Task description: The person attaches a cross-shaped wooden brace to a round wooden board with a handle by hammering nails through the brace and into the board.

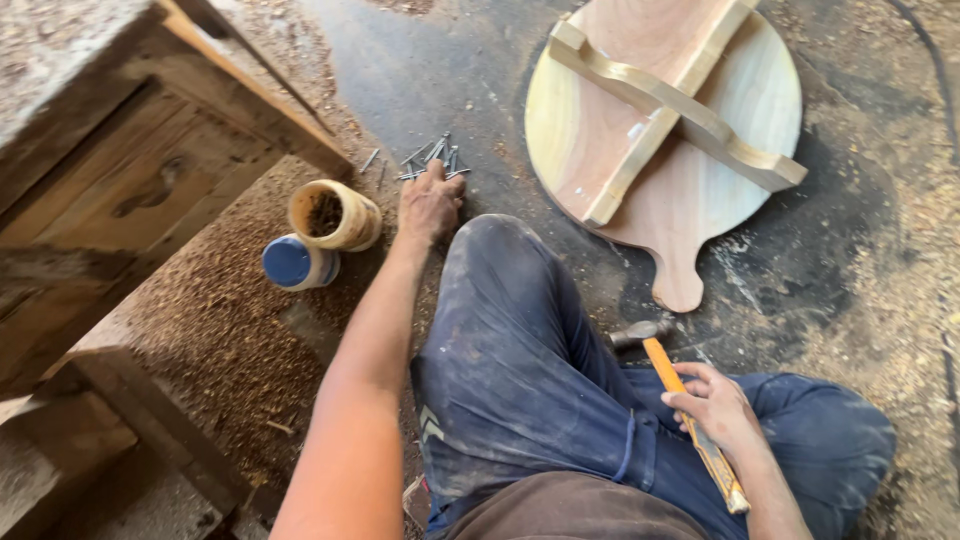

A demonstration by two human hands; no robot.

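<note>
- Because my left hand (430,203) lies palm down over the near edge of the pile of nails (433,160), I cannot tell whether its fingers have pinched one; the fingertips are hidden among the nails.
- My right hand (715,405) is closed around the yellow handle of the hammer (680,400), gripping it about mid-length. The hammer's metal head rests near my knee, partly lost in shadow, and the handle's end runs toward the bottom edge of the view.
- The nails sit on the dark floor (440,70) just beyond my left knee, between the two tubs and the round board.
- That round wooden board (740,110) lies upside down with crossed battens on its back and a short handle tab pointing toward me; its top is cut off by the frame.
- A cream tub (335,215) holds something dark I cannot make out; beside it, touching, lies a container with a blue lid (295,262).
- My dusty blue trousers (520,360) fill the lower middle.
- At left, a rough wooden bench (130,170) is cropped by the frame.
- Sawdust (215,320) covers the ground beneath it and on the right.
</note>
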